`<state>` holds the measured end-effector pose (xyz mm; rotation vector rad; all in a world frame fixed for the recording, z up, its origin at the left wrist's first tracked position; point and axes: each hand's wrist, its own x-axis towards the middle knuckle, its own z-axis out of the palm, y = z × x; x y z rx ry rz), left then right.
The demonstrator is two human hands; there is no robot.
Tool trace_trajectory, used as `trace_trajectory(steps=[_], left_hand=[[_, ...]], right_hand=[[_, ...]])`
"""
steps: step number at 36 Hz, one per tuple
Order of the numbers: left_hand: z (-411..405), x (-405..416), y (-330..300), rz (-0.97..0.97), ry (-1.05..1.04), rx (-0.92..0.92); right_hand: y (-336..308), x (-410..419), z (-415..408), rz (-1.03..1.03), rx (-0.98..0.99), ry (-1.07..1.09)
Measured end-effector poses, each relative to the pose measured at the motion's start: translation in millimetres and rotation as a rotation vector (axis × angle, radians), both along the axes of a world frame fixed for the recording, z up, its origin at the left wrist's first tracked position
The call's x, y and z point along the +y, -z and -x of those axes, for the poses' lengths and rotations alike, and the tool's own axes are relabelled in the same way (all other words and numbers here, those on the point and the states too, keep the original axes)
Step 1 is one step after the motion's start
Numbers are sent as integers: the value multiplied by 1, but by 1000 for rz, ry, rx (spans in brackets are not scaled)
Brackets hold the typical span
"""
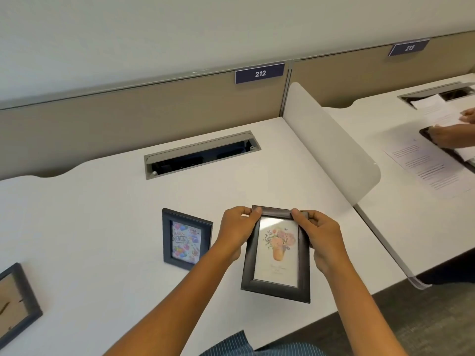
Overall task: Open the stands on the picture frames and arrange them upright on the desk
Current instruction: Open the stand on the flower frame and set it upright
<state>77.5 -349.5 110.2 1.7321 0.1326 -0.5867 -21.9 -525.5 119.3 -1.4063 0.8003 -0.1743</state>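
Three picture frames were in view on the white rectangular desk (102,227). At lower centre, a dark brown wooden frame with a flower-vase print (277,255) was held above the desk surface, tilted with its glass facing up toward the camera. The left hand (237,231) gripped its upper left corner, thumb on the top rail and fingers behind; the right hand (321,237) gripped its upper right corner in the same manner. Both hands were closed on this frame; its rear stand was hidden from view.

Just left of the held frame, a smaller black frame with a "Happy Birthday" balloon card (186,240) stood upright on the desk, apart from the left hand. At the lower left edge, a third dark frame with a tan insert (15,301) was partly cut off by the picture border; whether it stood or lay flat could not be told.

Two blue number plates, "212" (260,73) at upper centre and "213" (409,48) at upper right, were fixed to the beige partition. One grey cable-tray opening (201,154) sat in the desk at centre. A white rounded divider panel (331,147) separated this desk from the neighbouring one at right, where another person's two hands (449,136) rested on printed papers (431,170).
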Motion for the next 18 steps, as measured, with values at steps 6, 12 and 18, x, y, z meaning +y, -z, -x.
trace_trajectory(steps=[6,12,18], left_hand=[[5,8,-6,24,-3,40],[8,12,-13,30,-1,54],[14,13,-20,56,12,-51]], right_hand=[[-6,6,1,-66,16,-25],[-14,8,6,-74,22,-57],[-23,9,13,-53,88,-130]])
